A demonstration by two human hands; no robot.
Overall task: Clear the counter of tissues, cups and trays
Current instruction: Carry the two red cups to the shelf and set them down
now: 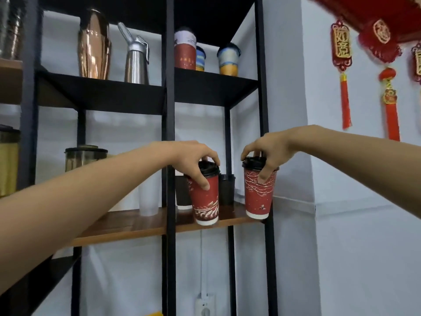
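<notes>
Two red paper cups with black lids are at a wooden shelf of a black metal rack. My left hand grips the left red cup from above by its lid and side; its base sits at the shelf's front edge, slightly tilted. My right hand holds the right red cup by the lid, thumb down its side. That cup's base is at the shelf's right front corner; whether it rests on the wood I cannot tell.
Behind the red cups stand dark cups and a translucent cup stack. The black shelf above holds a copper shaker, a steel dispenser and patterned cups. Red ornaments hang on the right wall. A socket is below.
</notes>
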